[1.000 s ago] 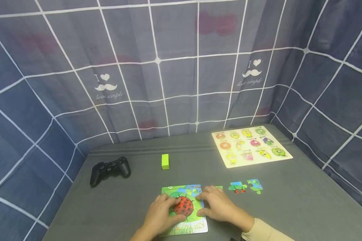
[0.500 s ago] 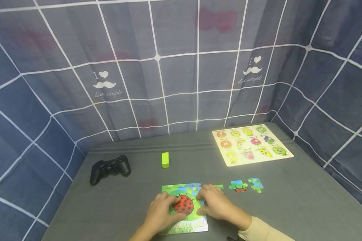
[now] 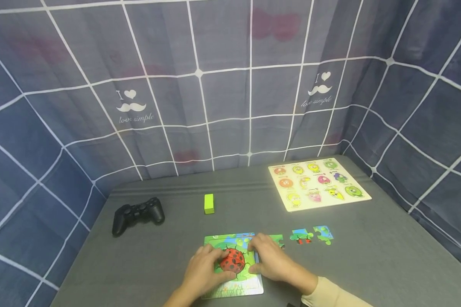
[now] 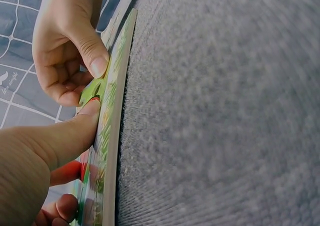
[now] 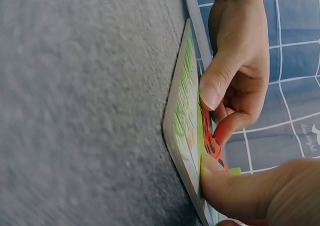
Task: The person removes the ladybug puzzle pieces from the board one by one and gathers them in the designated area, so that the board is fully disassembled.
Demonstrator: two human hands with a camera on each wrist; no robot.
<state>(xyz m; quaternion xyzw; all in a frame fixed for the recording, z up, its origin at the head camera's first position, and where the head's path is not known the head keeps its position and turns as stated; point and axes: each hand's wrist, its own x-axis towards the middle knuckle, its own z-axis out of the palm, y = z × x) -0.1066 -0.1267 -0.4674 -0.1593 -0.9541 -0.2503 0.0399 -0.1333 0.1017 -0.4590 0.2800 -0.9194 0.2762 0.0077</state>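
**Ladybug puzzle gripped by both hands: risk of parted seams**

The grey tabletop (image 3: 134,273) supports all items. The fruit board (image 3: 319,187) lies beyond the right hand (image 3: 272,260), to its right. The ladybug puzzle (image 3: 233,261) lies between and beneath the fingers of both hands. The left hand (image 3: 204,269) grips the ladybug's left part with bent thumb and forefinger; the right hand pinches the green section (image 3: 250,258) opposite. The game controller (image 3: 138,214) sits forward and left of the left hand. Three loose puzzle pieces (image 3: 301,236) lie past the right hand, which partly hides the nearest. The green block (image 3: 209,204) stands well ahead of the left hand.

CAUTION: Uneven thumb pressure may buckle a seam. An outward pull by either hand may part the tabs. A forward sweep of the right hand may displace the nearest loose piece.
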